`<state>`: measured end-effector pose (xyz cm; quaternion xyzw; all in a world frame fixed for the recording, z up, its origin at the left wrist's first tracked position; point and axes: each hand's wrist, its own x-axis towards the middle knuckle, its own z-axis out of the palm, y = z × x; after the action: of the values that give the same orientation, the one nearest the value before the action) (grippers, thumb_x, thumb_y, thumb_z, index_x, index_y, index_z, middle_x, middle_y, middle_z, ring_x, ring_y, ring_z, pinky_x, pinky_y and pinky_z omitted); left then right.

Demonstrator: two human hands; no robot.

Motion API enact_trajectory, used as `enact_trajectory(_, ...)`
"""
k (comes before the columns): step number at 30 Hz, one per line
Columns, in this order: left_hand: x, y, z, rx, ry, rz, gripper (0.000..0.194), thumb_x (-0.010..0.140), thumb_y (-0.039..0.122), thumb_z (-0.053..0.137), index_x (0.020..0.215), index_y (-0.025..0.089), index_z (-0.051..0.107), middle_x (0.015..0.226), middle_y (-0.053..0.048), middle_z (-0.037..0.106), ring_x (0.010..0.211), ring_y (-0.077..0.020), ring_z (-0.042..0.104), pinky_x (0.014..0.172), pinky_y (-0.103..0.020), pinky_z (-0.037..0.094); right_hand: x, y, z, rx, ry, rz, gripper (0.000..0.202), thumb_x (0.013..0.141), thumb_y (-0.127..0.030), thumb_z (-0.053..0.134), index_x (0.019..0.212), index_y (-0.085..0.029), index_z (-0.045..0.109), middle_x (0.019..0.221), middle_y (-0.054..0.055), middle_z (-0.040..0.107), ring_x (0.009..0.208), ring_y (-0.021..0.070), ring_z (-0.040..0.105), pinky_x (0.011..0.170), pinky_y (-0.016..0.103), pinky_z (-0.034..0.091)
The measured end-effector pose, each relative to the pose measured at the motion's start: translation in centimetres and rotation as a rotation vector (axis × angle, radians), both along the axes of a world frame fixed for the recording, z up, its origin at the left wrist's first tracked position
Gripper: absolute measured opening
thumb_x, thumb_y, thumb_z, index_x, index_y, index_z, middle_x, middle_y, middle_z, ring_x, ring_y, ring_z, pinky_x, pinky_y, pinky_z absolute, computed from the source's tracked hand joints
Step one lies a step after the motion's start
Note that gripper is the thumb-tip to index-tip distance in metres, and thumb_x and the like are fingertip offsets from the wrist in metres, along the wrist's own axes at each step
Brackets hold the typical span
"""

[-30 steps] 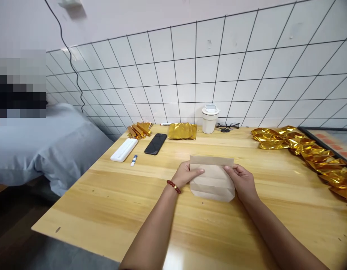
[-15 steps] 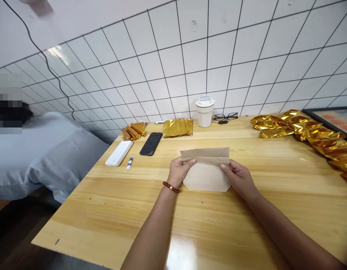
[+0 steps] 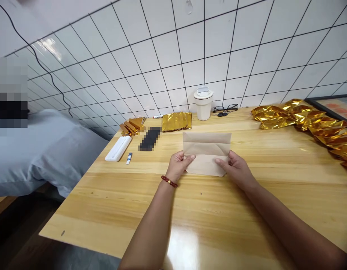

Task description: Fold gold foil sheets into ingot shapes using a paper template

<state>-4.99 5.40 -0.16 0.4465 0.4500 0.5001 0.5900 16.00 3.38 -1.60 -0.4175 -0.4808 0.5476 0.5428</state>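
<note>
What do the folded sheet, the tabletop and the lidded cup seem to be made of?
Folded sheet: likely matte brown paper, judging by its crisp creases.
Tabletop: wood or wood-look laminate, glossy, with grain streaks and a bright reflection.
Lidded cup: off-white and smooth, perhaps plastic, though coated metal can't be ruled out.

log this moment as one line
left grip: paper, left side | right grip: paper, right side | paper: creased | cup: upright, by wall

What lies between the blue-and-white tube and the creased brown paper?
Bare tabletop, then the left hand holding the paper, in the head view.
</note>
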Motion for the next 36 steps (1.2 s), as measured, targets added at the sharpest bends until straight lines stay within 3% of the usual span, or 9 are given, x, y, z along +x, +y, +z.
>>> enact_trajectory(6,0.7,-0.3,-0.4,0.046,0.104,0.106,0.042,0.060,0.052,0.079,0.074,0.013,0.070,0.051,0.004,0.057,0.042,-0.0062,0.043,0.042,-0.019,0.035,0.5,-0.1,-0.2,0.033,-0.066,-0.117,0.029,0.080,-0.047,0.066,0.094,-0.022,0.070,0.076,0.000,0.071,0.067,0.0169,0.064,0.058,0.026,0.051)
enact_trajectory(14,0.9,0.5,-0.9,0.005,0.035,0.077,0.042,0.060,0.049,0.080,0.078,0.013,0.070,0.059,0.001,0.063,0.045,-0.0062,0.047,0.042,-0.018,0.035,0.4,0.2,0.0,0.013,-0.101,-0.177,0.028,0.079,-0.049,0.066,0.090,-0.024,0.070,0.073,0.000,0.071,0.064,0.0181,0.064,0.054,0.027,0.050)
enact_trajectory(16,0.9,0.7,-0.8,-0.005,0.071,0.025,0.045,0.062,0.049,0.079,0.087,0.013,0.070,0.058,0.002,0.062,0.043,-0.0059,0.045,0.039,-0.018,0.033,0.5,0.4,-0.1,-0.010,-0.066,-0.186,0.030,0.078,-0.049,0.067,0.093,-0.023,0.070,0.075,0.000,0.072,0.065,0.0185,0.065,0.055,0.028,0.051)
enact_trajectory(18,0.6,0.7,-0.7,-0.005,0.099,-0.032,0.058,0.062,0.047,0.079,0.108,0.014,0.066,0.058,0.003,0.062,0.043,-0.0070,0.047,0.039,-0.018,0.036,0.5,0.5,-0.1,-0.032,-0.028,-0.198,0.032,0.077,-0.050,0.068,0.095,-0.023,0.070,0.077,0.001,0.073,0.065,0.0187,0.066,0.057,0.028,0.053)
enact_trajectory(21,-0.3,0.4,-0.6,0.015,0.079,-0.058,0.091,0.063,0.042,0.080,0.142,0.017,0.041,0.057,0.005,0.062,0.045,-0.0091,0.051,0.044,-0.019,0.043,0.4,0.5,-0.3,-0.049,-0.010,-0.171,0.036,0.073,-0.052,0.071,0.092,-0.022,0.068,0.074,0.002,0.072,0.064,0.0192,0.066,0.058,0.030,0.054)
enact_trajectory(23,-1.0,-0.1,-0.5,0.044,0.059,-0.040,0.101,0.066,0.040,0.078,0.150,0.018,0.026,0.058,0.005,0.063,0.046,-0.0090,0.052,0.047,-0.020,0.044,0.2,0.5,-0.4,-0.042,-0.036,-0.118,0.038,0.072,-0.053,0.072,0.092,-0.021,0.067,0.070,0.001,0.070,0.063,0.0190,0.065,0.057,0.030,0.053)
enact_trajectory(26,-2.0,-0.9,-0.5,0.078,0.082,-0.006,0.103,0.068,0.035,0.078,0.152,0.022,0.019,0.063,0.006,0.064,0.048,-0.0076,0.052,0.048,-0.018,0.043,0.1,0.5,-0.8,-0.006,-0.148,-0.094,0.042,0.073,-0.054,0.071,0.097,-0.020,0.065,0.059,-0.003,0.062,0.056,0.0162,0.060,0.052,0.027,0.047)
enact_trajectory(32,-3.0,-1.4,-0.5,0.100,-0.010,0.206,0.081,0.060,0.032,0.083,0.134,0.018,0.053,0.074,0.000,0.068,0.061,-0.0108,0.059,0.049,-0.019,0.047,0.4,0.3,-0.5,0.043,-0.207,-0.121,0.047,0.082,-0.047,0.065,0.120,-0.023,0.052,0.055,-0.008,0.052,0.048,0.0112,0.045,0.048,0.023,0.037)
enact_trajectory(36,-3.6,-1.3,-0.1,0.032,-0.033,0.179,0.093,0.060,0.029,0.084,0.142,0.018,0.040,0.073,0.001,0.067,0.060,-0.0108,0.058,0.048,-0.020,0.050,0.4,0.1,-0.5,0.086,-0.129,-0.118,0.023,0.085,-0.040,0.062,0.100,-0.026,0.051,0.060,-0.006,0.056,0.057,0.0125,0.052,0.059,0.025,0.044)
